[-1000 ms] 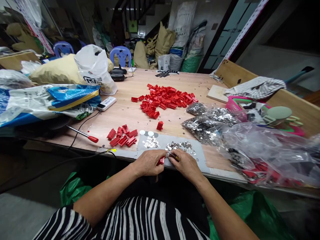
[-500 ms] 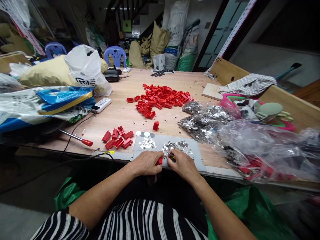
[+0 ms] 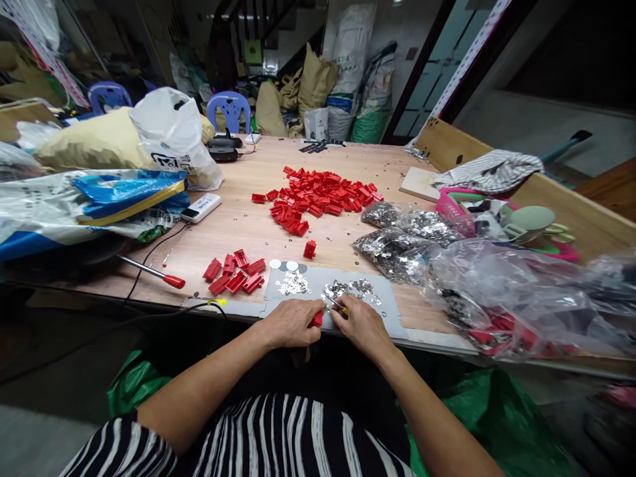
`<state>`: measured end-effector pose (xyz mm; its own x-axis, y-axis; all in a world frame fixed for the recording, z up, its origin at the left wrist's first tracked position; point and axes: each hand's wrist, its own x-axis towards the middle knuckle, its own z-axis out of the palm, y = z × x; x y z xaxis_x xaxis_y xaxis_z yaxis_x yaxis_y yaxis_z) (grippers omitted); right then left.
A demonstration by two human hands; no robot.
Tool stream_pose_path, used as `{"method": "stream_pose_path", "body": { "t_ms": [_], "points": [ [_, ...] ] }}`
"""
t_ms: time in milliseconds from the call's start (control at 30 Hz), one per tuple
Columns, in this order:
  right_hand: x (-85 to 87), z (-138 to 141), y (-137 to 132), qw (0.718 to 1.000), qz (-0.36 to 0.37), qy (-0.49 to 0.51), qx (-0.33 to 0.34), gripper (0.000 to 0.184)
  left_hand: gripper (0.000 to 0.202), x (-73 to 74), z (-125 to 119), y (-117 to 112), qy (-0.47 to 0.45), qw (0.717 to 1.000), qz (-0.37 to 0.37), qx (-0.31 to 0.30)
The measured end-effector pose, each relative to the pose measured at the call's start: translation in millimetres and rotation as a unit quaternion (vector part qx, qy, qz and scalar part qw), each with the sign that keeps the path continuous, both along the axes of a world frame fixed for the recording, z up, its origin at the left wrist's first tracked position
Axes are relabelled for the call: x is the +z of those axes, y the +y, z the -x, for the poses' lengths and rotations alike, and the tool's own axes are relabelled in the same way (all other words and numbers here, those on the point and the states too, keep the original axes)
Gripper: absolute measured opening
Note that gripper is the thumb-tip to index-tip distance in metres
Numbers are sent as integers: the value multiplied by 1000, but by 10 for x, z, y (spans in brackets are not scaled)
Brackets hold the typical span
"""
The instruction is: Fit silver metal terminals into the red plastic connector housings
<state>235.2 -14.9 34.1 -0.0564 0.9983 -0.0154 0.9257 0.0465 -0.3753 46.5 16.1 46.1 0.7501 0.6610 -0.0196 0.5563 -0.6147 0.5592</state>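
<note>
At the table's front edge, my left hand (image 3: 292,324) is closed around a small red plastic part (image 3: 317,320), mostly hidden by the fingers. Beside it, my right hand (image 3: 362,324) pinches a thin metal-tipped hand tool (image 3: 334,303) with a yellowish spot near the fingers. Its tip points left, toward the red part; contact cannot be made out. Just beyond both hands lies a grey mat (image 3: 318,278). On it are a heap of shiny flat metal pieces (image 3: 294,283) and a second heap of small metal pieces (image 3: 365,289).
A large pile of red parts (image 3: 322,189) lies mid-table, with a smaller group (image 3: 236,273) at left and one single part (image 3: 310,250) between. Clear bags of metal pieces (image 3: 397,248) crowd the right. A red-handled rod (image 3: 173,281) and a white device (image 3: 201,208) lie left.
The right hand and its tool have shifted very slightly. The left hand keeps hold of the red part, and the heaps look the same.
</note>
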Motion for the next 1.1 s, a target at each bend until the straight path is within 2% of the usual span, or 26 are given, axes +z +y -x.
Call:
{"method": "stream_pose_path", "body": {
  "t_ms": [167, 300, 467, 800, 933, 1100],
  "points": [
    [24, -33, 6, 1000, 14, 26, 10, 9, 25, -51, 56, -78, -52, 998, -35, -23],
    [22, -43, 14, 999, 14, 37, 15, 10, 13, -54, 93, -106, -65, 996, -64, -16],
    [-9, -57, 16, 999, 3, 44, 17, 10, 17, -19, 36, -116, 7, 996, -70, -54],
    [-43, -70, 18, 998, -10, 51, 18, 10, 20, -1, -23, -135, 63, 994, -80, -42],
    [-54, -59, 19, 999, -12, 32, 14, 10, 19, -23, -15, -141, 56, 993, -90, -45],
    [-58, -57, 17, 999, -9, 24, 22, 8, 21, -110, 5, -158, -3, 995, -95, -33]
  ]
}}
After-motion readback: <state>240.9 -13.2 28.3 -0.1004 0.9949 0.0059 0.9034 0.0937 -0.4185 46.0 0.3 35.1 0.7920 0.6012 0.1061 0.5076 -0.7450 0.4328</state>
